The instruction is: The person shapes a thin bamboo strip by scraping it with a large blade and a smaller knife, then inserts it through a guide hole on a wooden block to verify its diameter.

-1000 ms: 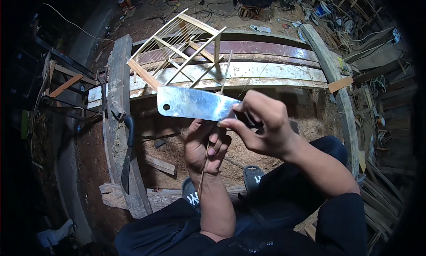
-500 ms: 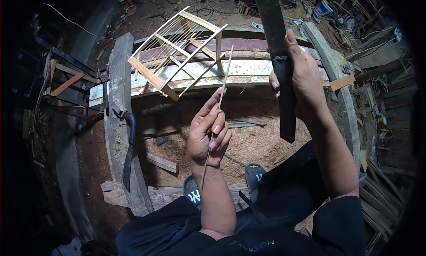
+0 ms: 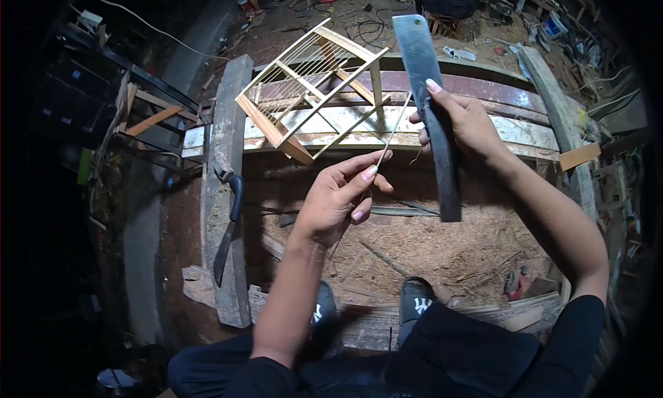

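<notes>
My left hand [image 3: 340, 196] pinches a thin wooden stick [image 3: 396, 130] between thumb and fingers. The stick slants up toward my right hand [image 3: 471, 125], and its upper end comes close to those fingertips; whether they touch it I cannot tell. Gripped in my right hand is a long, broad-bladed knife [image 3: 417, 53], its square-ended grey blade pointing up and its dark handle hanging down past my palm. Beyond my hands, a light wooden frame with thin parallel rods [image 3: 261, 123] rests tilted on the bench planks [image 3: 487, 127].
A curved knife with a black handle [image 3: 224, 249] hangs along the left beam [image 3: 231, 149]. Another weathered beam [image 3: 563, 115] runs on the right. Wood shavings [image 3: 449, 249] cover the ground below, in front of my sandalled feet [image 3: 418, 301]. Scrap wood lies around.
My hands have drawn closer together, the stick's upper end now near my right hand. The knife's blade has turned, its face now lit. The whole view has shifted.
</notes>
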